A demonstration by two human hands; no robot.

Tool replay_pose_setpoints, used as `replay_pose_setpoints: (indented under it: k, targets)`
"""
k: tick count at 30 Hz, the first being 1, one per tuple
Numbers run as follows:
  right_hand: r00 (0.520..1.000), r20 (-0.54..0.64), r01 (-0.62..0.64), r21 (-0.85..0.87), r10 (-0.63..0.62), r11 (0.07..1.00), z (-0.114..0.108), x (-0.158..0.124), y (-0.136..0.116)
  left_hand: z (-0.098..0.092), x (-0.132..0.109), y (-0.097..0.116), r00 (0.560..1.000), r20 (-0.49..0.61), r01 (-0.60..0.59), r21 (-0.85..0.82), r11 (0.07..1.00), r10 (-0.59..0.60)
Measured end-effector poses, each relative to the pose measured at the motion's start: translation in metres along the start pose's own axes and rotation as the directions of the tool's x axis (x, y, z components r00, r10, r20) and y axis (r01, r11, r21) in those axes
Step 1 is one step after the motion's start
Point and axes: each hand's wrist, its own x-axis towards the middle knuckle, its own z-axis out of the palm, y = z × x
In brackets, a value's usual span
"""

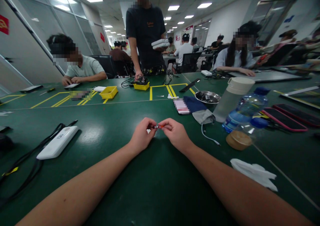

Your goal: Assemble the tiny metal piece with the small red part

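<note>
My left hand [143,135] and my right hand [177,134] meet fingertip to fingertip above the green table [150,192]. Both are closed in a pinch. Between them is a small shiny metallic piece [156,127], gripped by my left thumb and fingers. An orange-red bit [162,126] shows at the fingertips of my right hand. Whether the two bits are one thing or two I cannot tell, and their kind is too small to make out. A little white shows beneath my left fingers.
On the left lies a white power bank [58,142] beside black cables. To the right stand a frosted bottle [231,97], a blue-capped water bottle [246,109], a bottle of brown drink [240,138], a metal bowl [207,97] and crumpled tissue [253,173]. A person [146,35] stands across the table.
</note>
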Motion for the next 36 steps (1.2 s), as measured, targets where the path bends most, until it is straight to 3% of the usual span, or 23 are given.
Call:
replay_pose_setpoints:
  k: [6, 13, 26, 32, 36]
  targets:
    - [1.000, -0.014, 0.013, 0.029, -0.013, 0.999, 0.001, 0.000, 0.000, -0.003, 0.000, 0.007, 0.996, -0.004, -0.085, 0.080, 0.993, 0.085]
    - [0.997, 0.059, 0.062, -0.051, -0.059, 0.997, 0.001, -0.001, 0.004, -0.002, -0.004, 0.011, 0.995, -0.002, -0.095, 0.116, 0.989, 0.096]
    - [0.991, 0.001, 0.129, -0.188, -0.131, 0.974, 0.000, -0.002, -0.007, -0.003, -0.005, 0.021, 0.996, -0.023, -0.081, -0.004, 0.997, 0.080]
    - [0.988, 0.001, 0.153, -0.231, -0.157, 0.961, -0.002, -0.003, -0.008, -0.001, -0.005, 0.018, 1.000, -0.008, -0.003, -0.185, 0.983, 0.001]
    - [0.998, 0.028, 0.051, -0.110, -0.048, 0.993, -0.001, -0.003, -0.006, 0.000, -0.001, 0.008, 0.970, 0.099, 0.244, -0.452, 0.858, -0.224]
